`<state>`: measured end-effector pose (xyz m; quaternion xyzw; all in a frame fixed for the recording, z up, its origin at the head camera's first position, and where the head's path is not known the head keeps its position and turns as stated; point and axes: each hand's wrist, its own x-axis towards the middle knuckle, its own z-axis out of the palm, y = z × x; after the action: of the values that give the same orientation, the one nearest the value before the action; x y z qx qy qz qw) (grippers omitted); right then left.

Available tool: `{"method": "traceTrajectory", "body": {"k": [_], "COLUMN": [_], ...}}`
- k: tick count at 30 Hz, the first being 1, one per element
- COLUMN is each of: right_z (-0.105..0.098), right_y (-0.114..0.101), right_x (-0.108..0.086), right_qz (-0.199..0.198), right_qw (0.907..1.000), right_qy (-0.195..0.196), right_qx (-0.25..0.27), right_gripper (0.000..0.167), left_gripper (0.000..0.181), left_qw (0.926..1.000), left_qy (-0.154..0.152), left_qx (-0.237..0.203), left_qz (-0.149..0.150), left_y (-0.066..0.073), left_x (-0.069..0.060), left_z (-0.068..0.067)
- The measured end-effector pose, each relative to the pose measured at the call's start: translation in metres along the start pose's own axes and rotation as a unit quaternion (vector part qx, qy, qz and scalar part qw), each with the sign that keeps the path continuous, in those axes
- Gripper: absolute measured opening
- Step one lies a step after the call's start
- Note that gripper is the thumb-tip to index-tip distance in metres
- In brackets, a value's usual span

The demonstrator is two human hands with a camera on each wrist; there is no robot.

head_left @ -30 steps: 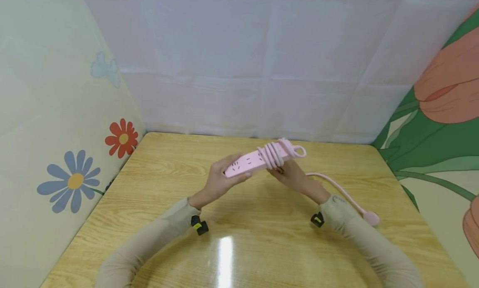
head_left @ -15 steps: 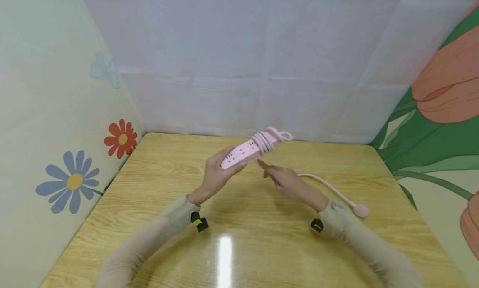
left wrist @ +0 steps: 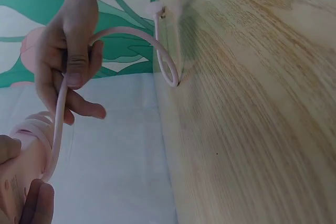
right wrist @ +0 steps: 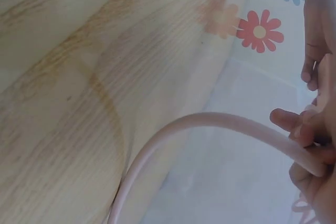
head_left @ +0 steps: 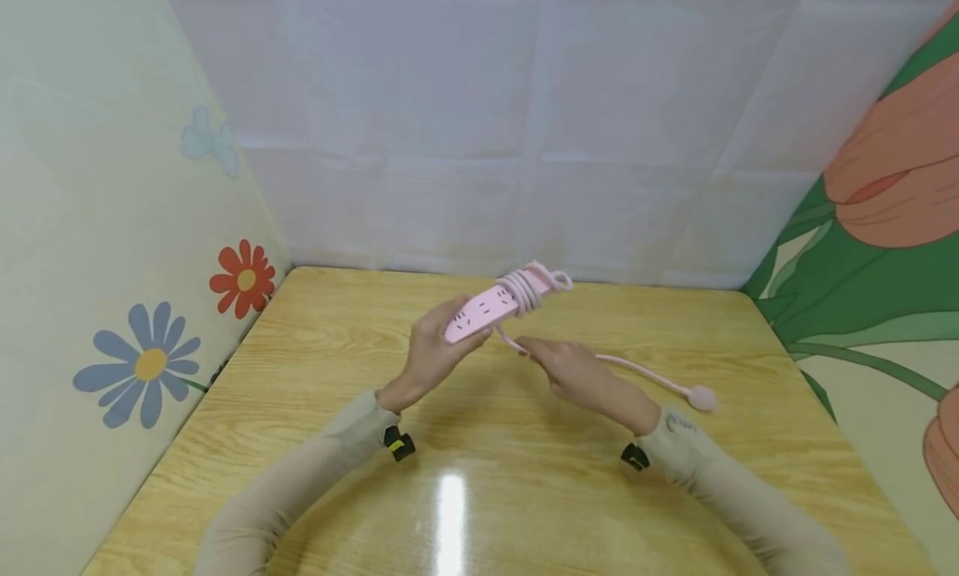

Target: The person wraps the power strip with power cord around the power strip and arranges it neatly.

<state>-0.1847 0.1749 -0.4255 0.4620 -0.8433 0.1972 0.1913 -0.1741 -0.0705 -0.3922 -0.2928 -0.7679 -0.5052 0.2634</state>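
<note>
The power strip (head_left: 479, 311) is held above the table (head_left: 352, 326), tilted so that its right end points up and away from the person. The left hand (head_left: 433, 347) grips the left end of the power strip, with the thumb along the near side and the fingers at the far side; the socket face is turned upward. Several turns of the pink cord (head_left: 522, 291) encircle the body toward the right end, and a small loop (head_left: 561, 281) projects beyond that end. From the wrapped section, a free length of cord runs below the strip to the right hand (head_left: 580, 376), which pinches it between thumb and fingers, apart from the strip. Past the right hand, the cord arcs down to the table and ends at the round plug (head_left: 702, 398), which lies on the right part of the surface. Beige sleeves (head_left: 315, 464) cover both forearms. A white cloth (head_left: 419, 176) hangs behind the table.
</note>
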Motion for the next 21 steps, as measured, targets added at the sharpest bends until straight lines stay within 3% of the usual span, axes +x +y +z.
{"method": "traceTrajectory", "body": {"k": [4, 10, 16, 21], "right_z": [-0.005, -0.011, -0.013, -0.011], "right_y": [-0.002, 0.001, 0.005, 0.007], "right_x": [0.000, 0.000, 0.001, 0.000], "right_qz": [-0.005, -0.039, -0.051, -0.061], "right_qw": [0.9996, 0.9948, 0.9893, 0.9810], "right_qy": [0.015, 0.033, 0.059, 0.112], "right_qx": [-0.024, -0.088, -0.123, -0.146], "right_gripper": [0.038, 0.061, 0.066, 0.058], "left_gripper": [0.055, 0.056, 0.056, 0.055], "left_qw": [0.9997, 0.9977, 0.9956, 0.9932], "left_qy": [-0.011, -0.025, -0.037, -0.055], "left_qx": [0.009, 0.039, 0.053, 0.052], "left_qz": [-0.020, -0.049, -0.068, -0.088], "left_y": [-0.021, -0.022, -0.023, -0.025], "left_x": [-0.004, -0.006, -0.008, -0.010], "left_z": [0.001, -0.002, -0.003, -0.003]}}
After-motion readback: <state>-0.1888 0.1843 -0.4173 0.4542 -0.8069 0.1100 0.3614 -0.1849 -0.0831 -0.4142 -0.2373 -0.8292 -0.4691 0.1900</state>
